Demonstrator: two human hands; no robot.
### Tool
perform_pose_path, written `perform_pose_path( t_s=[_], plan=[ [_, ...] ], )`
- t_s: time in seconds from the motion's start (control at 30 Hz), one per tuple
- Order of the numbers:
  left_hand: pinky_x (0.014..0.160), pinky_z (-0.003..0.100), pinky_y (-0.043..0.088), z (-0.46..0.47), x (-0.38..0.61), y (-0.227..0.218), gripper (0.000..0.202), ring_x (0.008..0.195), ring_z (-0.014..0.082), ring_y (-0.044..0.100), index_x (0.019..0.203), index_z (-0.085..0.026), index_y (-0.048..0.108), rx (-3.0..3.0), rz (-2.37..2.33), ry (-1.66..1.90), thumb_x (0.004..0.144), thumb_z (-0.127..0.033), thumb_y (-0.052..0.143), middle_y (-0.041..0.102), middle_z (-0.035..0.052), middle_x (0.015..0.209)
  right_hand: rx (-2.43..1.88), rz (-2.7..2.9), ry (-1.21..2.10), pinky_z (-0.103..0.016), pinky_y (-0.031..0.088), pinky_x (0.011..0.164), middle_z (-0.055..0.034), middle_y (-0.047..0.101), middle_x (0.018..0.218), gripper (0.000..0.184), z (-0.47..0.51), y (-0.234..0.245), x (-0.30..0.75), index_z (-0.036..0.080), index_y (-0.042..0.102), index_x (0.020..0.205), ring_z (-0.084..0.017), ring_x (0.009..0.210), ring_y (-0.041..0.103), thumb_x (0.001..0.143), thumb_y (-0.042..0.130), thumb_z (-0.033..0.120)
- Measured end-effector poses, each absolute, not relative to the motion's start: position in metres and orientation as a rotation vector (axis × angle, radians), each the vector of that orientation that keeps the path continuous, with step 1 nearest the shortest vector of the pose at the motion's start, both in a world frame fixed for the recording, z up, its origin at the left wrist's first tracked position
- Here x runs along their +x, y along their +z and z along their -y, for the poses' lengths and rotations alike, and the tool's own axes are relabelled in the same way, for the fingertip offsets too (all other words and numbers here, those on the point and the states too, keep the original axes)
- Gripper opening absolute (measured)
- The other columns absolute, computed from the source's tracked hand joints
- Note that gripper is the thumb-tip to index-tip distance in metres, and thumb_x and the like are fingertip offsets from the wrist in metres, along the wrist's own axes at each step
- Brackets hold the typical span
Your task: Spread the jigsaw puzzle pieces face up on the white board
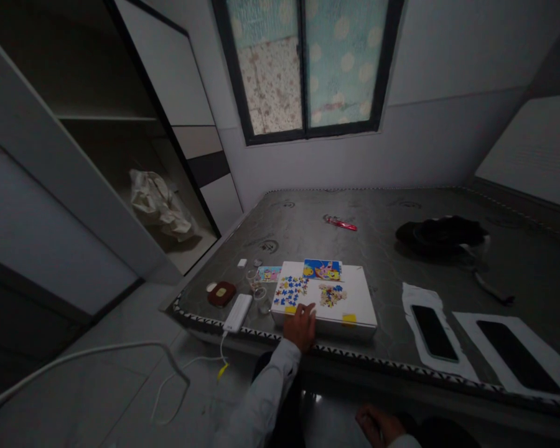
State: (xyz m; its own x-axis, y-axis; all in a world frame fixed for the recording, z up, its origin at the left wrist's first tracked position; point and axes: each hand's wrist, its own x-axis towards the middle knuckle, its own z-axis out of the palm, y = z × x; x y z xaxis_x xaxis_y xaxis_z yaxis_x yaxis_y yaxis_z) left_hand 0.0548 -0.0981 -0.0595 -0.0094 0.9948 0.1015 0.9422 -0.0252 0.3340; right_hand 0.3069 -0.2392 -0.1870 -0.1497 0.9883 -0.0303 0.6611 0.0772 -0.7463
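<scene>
A white flat box [354,302] lies near the front edge of a grey mattress-like surface [308,224]. On it are a heap of blue puzzle pieces [292,289], a smaller mixed heap [332,294] and a colourful cartoon picture [323,269] at its far edge. My left hand [301,325] rests on the box's near left corner, fingers stretched toward the blue pieces, holding nothing. My right hand [378,426] hangs low by my lap, below the surface edge; it is dim and its fingers are unclear.
Left of the box lie a white power bank [238,312] with its cable, a brown round case [221,294] and a small picture card [269,274]. Two dark phones [433,333] [516,356] lie on white sheets at the right. A black bundle [441,233] and a red item [340,223] lie farther back.
</scene>
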Motion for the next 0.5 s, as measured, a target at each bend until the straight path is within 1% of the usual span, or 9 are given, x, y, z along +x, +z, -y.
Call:
perform_pose_path(
  t_s=[0.07, 0.13, 0.23, 0.27, 0.3, 0.37, 0.43, 0.5],
  plan=[
    [0.086, 0.029, 0.056, 0.114, 0.055, -0.077, 0.040, 0.104, 0.0189, 0.068, 0.135, -0.030, 0.060, 2.065, -2.020, 0.541, 0.103, -0.031, 0.037, 0.066, 0.0090, 0.127, -1.592, 1.836, 0.821, -0.026, 0.052, 0.064, -0.0009, 0.074, 0.068, 0.055, 0.231, -0.184, 0.302, 0.027, 0.071, 0.075, -0.017, 0.063, 0.069, 0.089, 0.038, 0.069],
    [0.090, 0.027, 0.056, 0.126, 0.056, -0.094, 0.038, 0.104, 0.0169, 0.068, 0.127, -0.029, 0.064, 2.039, -1.988, 0.581, 0.102, -0.026, 0.036, 0.070, 0.0066, 0.122, -1.572, 1.817, 0.760, -0.029, 0.054, 0.068, -0.0028, 0.077, 0.075, 0.062, 0.215, -0.177, 0.298, 0.027, 0.073, 0.079, -0.018, 0.068, 0.071, 0.090, 0.035, 0.074],
    [0.091, 0.027, 0.057, 0.133, 0.056, -0.110, 0.036, 0.104, 0.0166, 0.070, 0.125, -0.030, 0.065, 2.031, -1.977, 0.599, 0.100, -0.025, 0.039, 0.071, 0.0053, 0.122, -1.565, 1.834, 0.578, -0.032, 0.055, 0.074, -0.0060, 0.079, 0.087, 0.064, 0.178, -0.156, 0.287, 0.026, 0.075, 0.087, -0.021, 0.075, 0.073, 0.092, 0.034, 0.075],
    [0.092, 0.028, 0.057, 0.133, 0.056, -0.114, 0.036, 0.107, 0.0171, 0.069, 0.126, -0.030, 0.065, 2.033, -1.973, 0.610, 0.100, -0.024, 0.040, 0.070, 0.0054, 0.123, -1.567, 1.843, 0.494, -0.034, 0.055, 0.078, -0.0073, 0.080, 0.092, 0.064, 0.163, -0.147, 0.282, 0.025, 0.075, 0.090, -0.022, 0.081, 0.073, 0.093, 0.033, 0.073],
    [0.094, 0.029, 0.057, 0.132, 0.056, -0.116, 0.037, 0.110, 0.0174, 0.068, 0.127, -0.030, 0.064, 2.033, -1.967, 0.629, 0.100, -0.023, 0.041, 0.069, 0.0054, 0.125, -1.558, 1.869, 0.437, -0.034, 0.054, 0.080, -0.0077, 0.079, 0.092, 0.063, 0.147, -0.138, 0.275, 0.024, 0.075, 0.092, -0.022, 0.083, 0.073, 0.094, 0.033, 0.070],
    [0.095, 0.028, 0.057, 0.130, 0.054, -0.119, 0.039, 0.114, 0.0170, 0.067, 0.130, -0.029, 0.062, 2.028, -1.953, 0.694, 0.099, -0.021, 0.040, 0.067, 0.0055, 0.130, -1.560, 1.933, 0.348, -0.033, 0.052, 0.076, -0.0071, 0.078, 0.086, 0.057, 0.115, -0.120, 0.259, 0.022, 0.074, 0.096, -0.020, 0.077, 0.071, 0.097, 0.034, 0.063],
    [0.095, 0.026, 0.057, 0.129, 0.051, -0.122, 0.041, 0.116, 0.0158, 0.065, 0.133, -0.029, 0.060, 2.028, -1.940, 0.768, 0.099, -0.020, 0.040, 0.065, 0.0052, 0.133, -1.592, 1.983, 0.251, -0.031, 0.050, 0.077, -0.0068, 0.078, 0.089, 0.047, 0.086, -0.106, 0.239, 0.021, 0.074, 0.100, -0.019, 0.080, 0.071, 0.099, 0.039, 0.053],
    [0.095, 0.025, 0.057, 0.129, 0.047, -0.123, 0.043, 0.118, 0.0151, 0.064, 0.135, -0.030, 0.059, 2.019, -1.933, 0.836, 0.098, -0.020, 0.041, 0.062, 0.0047, 0.137, -1.696, 2.032, 0.163, -0.032, 0.047, 0.081, -0.0066, 0.078, 0.093, 0.038, 0.063, -0.095, 0.221, 0.021, 0.072, 0.107, -0.020, 0.089, 0.071, 0.099, 0.044, 0.045]
  ],
)
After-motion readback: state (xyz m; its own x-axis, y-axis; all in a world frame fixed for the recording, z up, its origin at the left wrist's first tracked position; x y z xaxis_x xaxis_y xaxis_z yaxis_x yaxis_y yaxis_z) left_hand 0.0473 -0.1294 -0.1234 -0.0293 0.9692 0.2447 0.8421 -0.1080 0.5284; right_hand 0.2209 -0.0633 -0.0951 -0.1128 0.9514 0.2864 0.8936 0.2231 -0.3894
